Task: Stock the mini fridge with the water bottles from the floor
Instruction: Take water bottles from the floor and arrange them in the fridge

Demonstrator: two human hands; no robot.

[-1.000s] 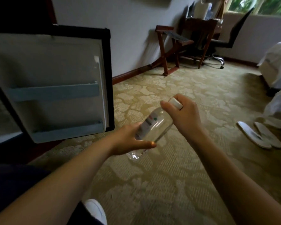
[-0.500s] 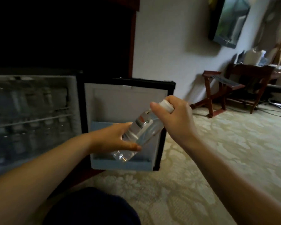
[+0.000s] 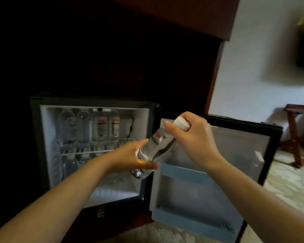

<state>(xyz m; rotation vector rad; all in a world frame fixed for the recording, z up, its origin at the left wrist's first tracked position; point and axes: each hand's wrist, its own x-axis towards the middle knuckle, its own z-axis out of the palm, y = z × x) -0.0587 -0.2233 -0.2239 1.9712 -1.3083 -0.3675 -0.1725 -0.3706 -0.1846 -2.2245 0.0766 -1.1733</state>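
Our left hand (image 3: 130,155) wraps the lower half of the bottle (image 3: 156,144), thumb across its front. Our right hand (image 3: 191,135) curls over the white cap. The bottle slants between them, cap up and to the right, just before the right edge of the fridge (image 3: 35,137) opening, beside the open door (image 3: 235,155). A second ago we held it over the carpet. We have since swung round to face the fridge. The shelf (image 3: 88,151) carries a row of bottles, so loading looks next.
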